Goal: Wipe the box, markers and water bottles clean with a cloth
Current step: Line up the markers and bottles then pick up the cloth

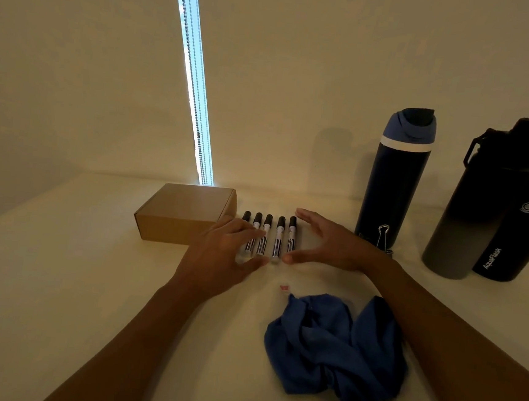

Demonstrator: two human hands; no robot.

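The markers [278, 235] lie side by side, long axes pointing away from the person, between two spread hands, the left hand [220, 254] resting fingers on the leftmost, the right hand [330, 243] just beside the rightmost, while the cloth [333, 350] lies unheld nearer the right forearm.

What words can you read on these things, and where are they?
"AquaFlask": white letters up the side of the black metal water bottle at far right.
Round white emblem above it: too small to read.
Print on the five white markers with black caps: too blurred to read.
Nothing else readable.
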